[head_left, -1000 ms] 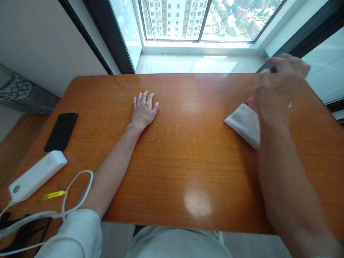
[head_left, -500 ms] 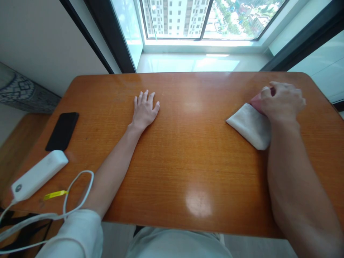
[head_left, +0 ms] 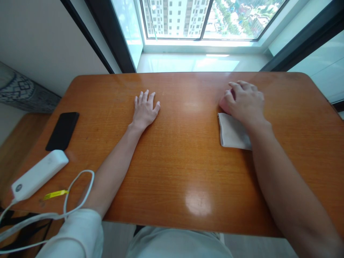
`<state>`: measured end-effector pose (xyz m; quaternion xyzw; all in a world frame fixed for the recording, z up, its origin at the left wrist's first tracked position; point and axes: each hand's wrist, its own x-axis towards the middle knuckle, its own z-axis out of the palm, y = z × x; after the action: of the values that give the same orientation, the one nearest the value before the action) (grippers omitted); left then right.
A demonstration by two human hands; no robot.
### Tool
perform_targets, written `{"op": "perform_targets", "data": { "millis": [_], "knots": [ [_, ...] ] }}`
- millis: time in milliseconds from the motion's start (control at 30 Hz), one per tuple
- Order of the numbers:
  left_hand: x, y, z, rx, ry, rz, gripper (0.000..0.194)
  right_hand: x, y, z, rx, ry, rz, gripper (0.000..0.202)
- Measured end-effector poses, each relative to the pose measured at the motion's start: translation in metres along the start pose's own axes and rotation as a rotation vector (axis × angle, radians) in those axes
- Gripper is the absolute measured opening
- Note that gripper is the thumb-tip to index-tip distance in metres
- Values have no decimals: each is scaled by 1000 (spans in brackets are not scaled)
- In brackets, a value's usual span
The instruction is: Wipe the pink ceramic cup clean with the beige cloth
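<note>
On the wooden table (head_left: 172,161), my left hand (head_left: 145,109) lies palm down with its fingers spread, holding nothing. Toward the far right part of the tabletop, my right hand (head_left: 245,102) is closed on a cloth. A pink part of this cloth (head_left: 233,134) bulges out by the thumb, and a folded pale grey part lies against the wood below the hand. The wrist covers the cloth's right end.
A black phone (head_left: 62,131) and a white power strip (head_left: 40,175) lie at the left. The white cable (head_left: 92,179) with a yellow tag (head_left: 56,194) loops over my left forearm. Beyond the far edge is a window (head_left: 201,21).
My right hand has moved left along the far part of the table with the cloth, which has turned so that its lower edge lies nearly level. My left hand has stayed put.
</note>
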<state>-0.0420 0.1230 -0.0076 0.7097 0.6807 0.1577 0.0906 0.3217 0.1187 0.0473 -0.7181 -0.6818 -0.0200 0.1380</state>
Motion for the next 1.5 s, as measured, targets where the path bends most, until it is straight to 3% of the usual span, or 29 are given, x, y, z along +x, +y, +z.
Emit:
{"op": "perform_targets", "data": {
  "millis": [167,400,567,733,833,933,1033,1100,1167,1233,1333,1500],
  "knots": [
    [1,-3,2,-9,12,6,73,-29,-60,5,80,-54,-235,61],
    [0,-2,3,2,28,9,71,-95,-137,0,160,-160,-605,57],
    [2,-3,4,20,21,5,73,-122,-157,0,210,-159,-761,53],
    [2,-3,3,23,16,5,72,-119,-155,-8,300,-197,-775,55],
    [1,-2,1,27,1,0,73,-96,-141,-23,362,-179,-703,56],
    [1,-2,1,14,6,5,72,-55,-104,-36,298,-72,-478,56],
    [1,-3,2,-1,13,8,72,-13,-35,-31,224,72,-220,56],
    [2,-3,3,-4,17,4,72,5,19,-18,166,91,-26,58],
    [2,-3,3,1,15,4,74,11,68,-1,106,76,191,59],
    [2,-3,3,6,14,8,74,10,103,15,47,48,393,60],
    [1,-3,4,-2,20,12,73,5,123,30,26,16,419,63],
    [2,-3,4,6,18,1,73,4,113,34,30,11,397,64]
  ]
}}
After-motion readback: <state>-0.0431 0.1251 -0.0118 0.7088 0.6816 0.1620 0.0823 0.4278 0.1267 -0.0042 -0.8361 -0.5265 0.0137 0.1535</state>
